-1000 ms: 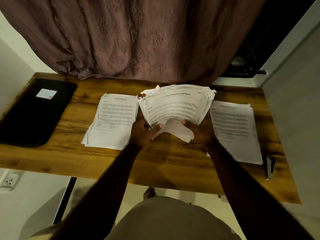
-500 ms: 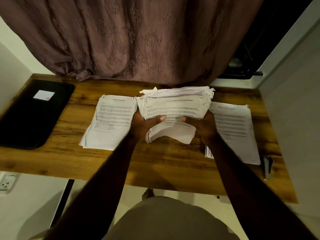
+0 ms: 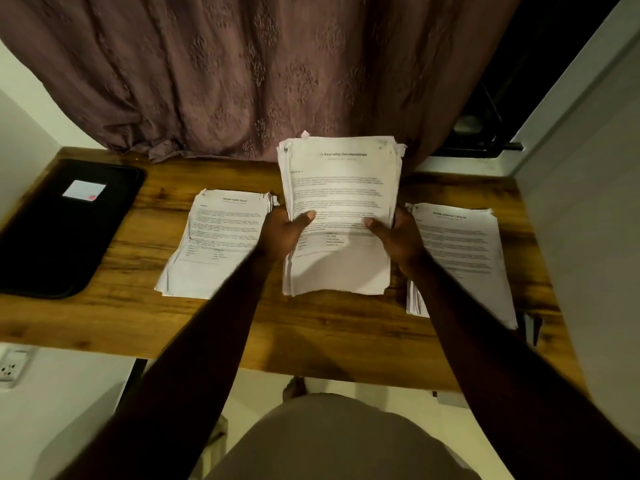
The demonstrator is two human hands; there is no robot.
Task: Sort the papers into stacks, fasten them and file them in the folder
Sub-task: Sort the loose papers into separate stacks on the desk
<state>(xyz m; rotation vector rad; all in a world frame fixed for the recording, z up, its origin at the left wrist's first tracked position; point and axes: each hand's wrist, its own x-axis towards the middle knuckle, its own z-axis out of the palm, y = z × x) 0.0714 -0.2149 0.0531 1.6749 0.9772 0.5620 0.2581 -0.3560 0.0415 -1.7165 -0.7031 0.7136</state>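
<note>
A thick bundle of white printed papers [image 3: 341, 188] stands nearly upright over the middle of the wooden desk [image 3: 311, 327], its lower edge close to the desktop. My left hand [image 3: 285, 233] grips its left edge and my right hand [image 3: 394, 235] grips its right edge, thumbs on the front sheet. A second paper stack [image 3: 214, 244] lies flat to the left. A third stack [image 3: 460, 254] lies flat to the right, partly under my right forearm. A black folder [image 3: 52, 230] with a small white label lies at the desk's left end.
A dark stapler [image 3: 531, 329] sits at the desk's right edge beside the right stack. A patterned curtain [image 3: 242, 74] hangs behind the desk. A white wall [image 3: 588, 237] closes the right side. A wall socket [image 3: 10, 367] is low on the left.
The bundle in my hands was fanned out and lying sideways; now it is turned upright and squared into a neat block. Both hands shifted to its side edges.
</note>
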